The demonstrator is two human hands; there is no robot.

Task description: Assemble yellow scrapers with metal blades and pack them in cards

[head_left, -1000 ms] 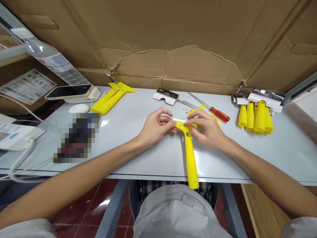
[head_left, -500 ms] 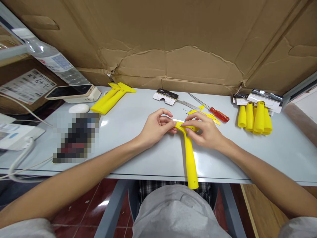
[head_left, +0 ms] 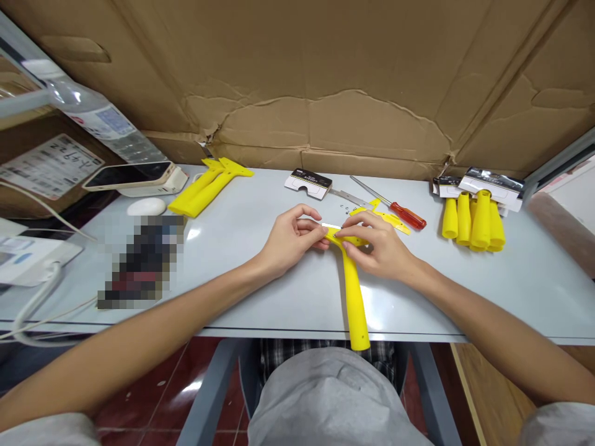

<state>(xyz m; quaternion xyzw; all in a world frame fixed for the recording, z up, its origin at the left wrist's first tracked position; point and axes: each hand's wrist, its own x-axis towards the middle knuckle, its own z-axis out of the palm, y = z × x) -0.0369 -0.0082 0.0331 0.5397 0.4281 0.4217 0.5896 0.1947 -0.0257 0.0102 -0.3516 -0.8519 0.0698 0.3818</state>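
Observation:
A yellow plastic scraper (head_left: 353,297) with a long hollow handle lies across the table's front edge, its handle end jutting toward me. A thin pale blade strip (head_left: 331,226) shows along the far edge of its head. My left hand (head_left: 295,238) pinches the left end of the head and blade between thumb and fingers. Over the right part of the head, my right hand (head_left: 379,244) is closed, its index fingertip at a small dark piece (head_left: 335,235) on the head. Whether that piece is a screw or a nut is too small to tell.
Behind the hands lie tiny metal parts (head_left: 344,209), a flat yellow plate (head_left: 390,220), a metal blade (head_left: 351,198), a red-handled screwdriver (head_left: 406,215) and a black-and-white card (head_left: 308,183). Yellow scrapers (head_left: 209,186) lie left; carded ones (head_left: 481,223) right. A phone (head_left: 127,175) rests far left.
My right index fingertip has shifted slightly on the scraper head, around the small dark piece. The left hand keeps its pinch. The whole view has moved a little.

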